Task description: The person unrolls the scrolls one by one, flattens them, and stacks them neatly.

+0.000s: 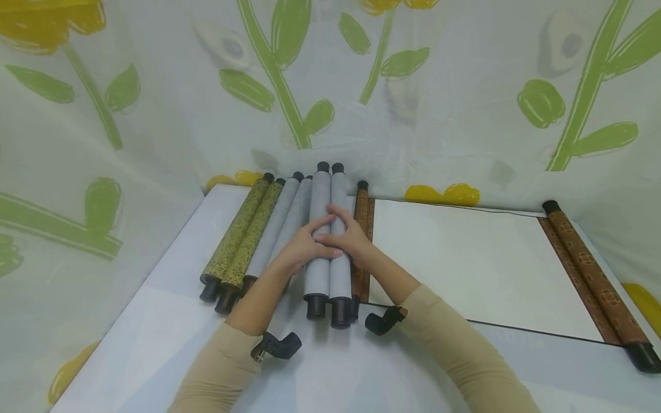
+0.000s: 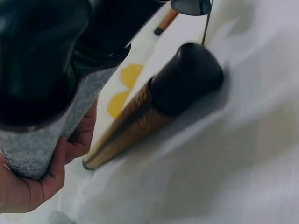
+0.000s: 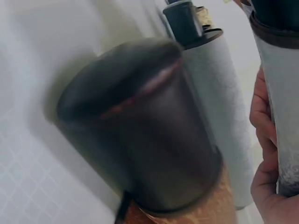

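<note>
Both hands hold a rolled-up light grey scroll, its two rollers side by side with black knobs at both ends. My left hand grips its left side, and my right hand grips its right side. Their fingers and thumbs reach over the top and meet in the middle. Seen from the left wrist, the grey patterned roller is close to the camera, with fingers curled beneath it. The right wrist view shows the grey roller at the right edge, fingers along its side.
Left of the hands lie another grey scroll and a yellow-green speckled scroll. To the right, a brown scroll lies unrolled, its white sheet spread between the left brown roller and right brown roller. A flower-printed curtain hangs behind the white table.
</note>
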`<state>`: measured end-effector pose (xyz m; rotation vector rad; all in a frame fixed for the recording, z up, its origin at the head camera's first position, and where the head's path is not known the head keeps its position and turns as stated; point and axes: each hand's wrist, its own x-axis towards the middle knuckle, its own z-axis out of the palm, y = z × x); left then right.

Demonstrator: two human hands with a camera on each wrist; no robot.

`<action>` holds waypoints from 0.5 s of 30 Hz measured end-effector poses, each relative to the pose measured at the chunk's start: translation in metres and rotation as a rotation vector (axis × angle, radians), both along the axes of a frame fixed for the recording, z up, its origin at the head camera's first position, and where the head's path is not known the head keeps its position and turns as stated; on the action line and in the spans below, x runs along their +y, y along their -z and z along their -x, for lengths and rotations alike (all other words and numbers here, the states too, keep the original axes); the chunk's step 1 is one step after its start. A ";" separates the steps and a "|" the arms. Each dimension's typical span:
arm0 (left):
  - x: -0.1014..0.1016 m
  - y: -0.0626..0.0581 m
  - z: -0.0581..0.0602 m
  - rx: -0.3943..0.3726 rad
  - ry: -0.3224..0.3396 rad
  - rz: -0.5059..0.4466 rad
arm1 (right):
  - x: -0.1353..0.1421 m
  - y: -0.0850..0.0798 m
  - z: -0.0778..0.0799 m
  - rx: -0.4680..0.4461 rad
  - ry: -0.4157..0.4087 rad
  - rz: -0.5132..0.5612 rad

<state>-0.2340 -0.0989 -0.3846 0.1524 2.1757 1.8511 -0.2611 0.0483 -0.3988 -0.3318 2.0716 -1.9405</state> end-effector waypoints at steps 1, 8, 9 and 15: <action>0.002 -0.001 -0.002 0.009 -0.004 -0.002 | 0.001 -0.002 -0.001 -0.003 -0.002 0.007; 0.014 -0.002 -0.011 0.056 -0.001 -0.017 | 0.015 -0.012 -0.009 -0.005 -0.010 -0.027; 0.015 -0.002 -0.012 0.058 0.004 -0.019 | 0.018 -0.011 -0.009 -0.010 -0.013 -0.022; 0.019 -0.009 -0.017 0.063 -0.022 0.023 | 0.032 -0.014 -0.012 -0.056 -0.052 0.070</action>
